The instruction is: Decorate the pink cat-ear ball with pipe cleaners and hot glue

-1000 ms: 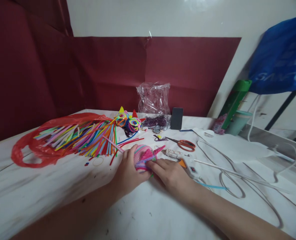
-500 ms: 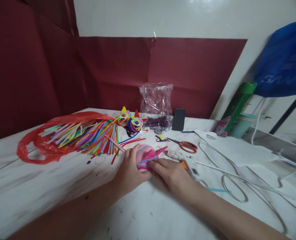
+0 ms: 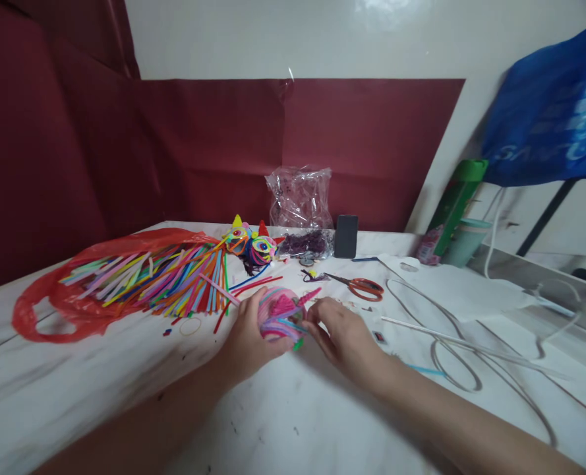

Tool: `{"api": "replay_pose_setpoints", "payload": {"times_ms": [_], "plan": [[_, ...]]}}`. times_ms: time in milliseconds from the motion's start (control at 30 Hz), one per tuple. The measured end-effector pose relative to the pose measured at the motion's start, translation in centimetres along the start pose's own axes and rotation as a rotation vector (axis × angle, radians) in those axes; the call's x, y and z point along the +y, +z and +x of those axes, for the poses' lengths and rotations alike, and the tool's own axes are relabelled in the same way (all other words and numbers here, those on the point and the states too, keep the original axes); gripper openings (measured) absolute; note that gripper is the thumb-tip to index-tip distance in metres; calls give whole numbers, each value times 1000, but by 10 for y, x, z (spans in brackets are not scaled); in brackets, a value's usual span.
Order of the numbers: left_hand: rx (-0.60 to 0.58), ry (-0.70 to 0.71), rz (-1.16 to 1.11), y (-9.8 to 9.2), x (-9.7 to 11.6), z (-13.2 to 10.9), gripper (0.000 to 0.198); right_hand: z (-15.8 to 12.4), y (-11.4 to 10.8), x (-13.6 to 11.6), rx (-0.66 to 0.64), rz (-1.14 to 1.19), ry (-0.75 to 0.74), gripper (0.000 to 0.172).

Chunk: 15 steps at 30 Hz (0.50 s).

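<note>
Wrapped in pink, lilac and blue pipe cleaners, a striped ball (image 3: pixel 275 323) with pink pointed pieces sits in my left hand (image 3: pixel 248 333), whose fingers and thumb curl round its left side and underside. At the ball's right edge, my right hand (image 3: pixel 339 333) has its thumb and fingers pinched together. What lies between those fingertips is too small to make out. Left of the ball, a red plastic bag (image 3: pixel 35 323) lies under a wide spread of coloured pipe cleaners (image 3: pixel 174 280). Orange-handled scissors (image 3: pixel 364 289) rest beyond my right hand.
Two finished-looking decorated balls (image 3: pixel 262 247) stand at the back, by a clear plastic bag (image 3: pixel 300 204) with dark purple material. A dark phone (image 3: pixel 346 236) leans upright. White cables (image 3: pixel 451 343) loop across the right side, near a green container (image 3: pixel 458 198).
My right fingers have come off the ball's front to its right edge, now pinched. More of the ball's front shows. The whole view has shifted slightly; my left hand keeps its hold.
</note>
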<state>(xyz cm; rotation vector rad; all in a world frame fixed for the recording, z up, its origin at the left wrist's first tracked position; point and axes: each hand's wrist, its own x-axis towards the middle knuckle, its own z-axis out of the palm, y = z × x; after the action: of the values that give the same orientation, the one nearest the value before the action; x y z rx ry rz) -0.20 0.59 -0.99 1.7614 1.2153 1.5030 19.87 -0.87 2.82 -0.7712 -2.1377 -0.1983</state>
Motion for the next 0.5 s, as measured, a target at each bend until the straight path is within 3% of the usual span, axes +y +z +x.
{"api": "replay_pose_setpoints", "payload": {"times_ms": [133, 267, 400, 500], "plan": [[-70, -160, -174, -6, -6, 10, 83, 5, -6, 8, 52, -16, 67, 20], [-84, -284, -228, -10, 1, 16, 82, 10, -14, 14, 52, -41, 146, 17], [-88, -341, -231, -10, 12, 16, 91, 10, -10, 11, -100, -10, 147, 10], [-111, -333, -216, -9, 19, 15, 91, 7, -4, 5, -223, 16, 133, 15]]}}
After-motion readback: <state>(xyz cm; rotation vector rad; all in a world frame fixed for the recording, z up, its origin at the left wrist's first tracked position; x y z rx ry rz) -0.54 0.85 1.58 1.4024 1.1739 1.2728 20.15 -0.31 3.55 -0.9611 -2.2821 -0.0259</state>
